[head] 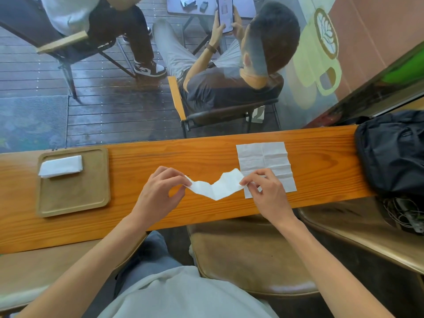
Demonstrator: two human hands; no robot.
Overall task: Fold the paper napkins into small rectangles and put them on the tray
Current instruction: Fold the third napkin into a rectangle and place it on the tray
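A long folded white napkin strip (216, 186) hangs between my hands just above the wooden counter, sagging into a V at its middle crease. My left hand (158, 191) pinches its left end between thumb and fingers. My right hand (266, 191) pinches its right end. An unfolded, creased napkin (263, 158) lies flat on the counter behind my right hand, partly covered by it. At the left stands a square brown tray (75, 198) with a folded white napkin rectangle (60, 166) in its far left corner.
The narrow wooden counter (160, 157) runs left to right against a window. A black bag (394, 152) sits at its right end. Brown cushioned seats are below the counter. Beyond the glass, two people sit on chairs.
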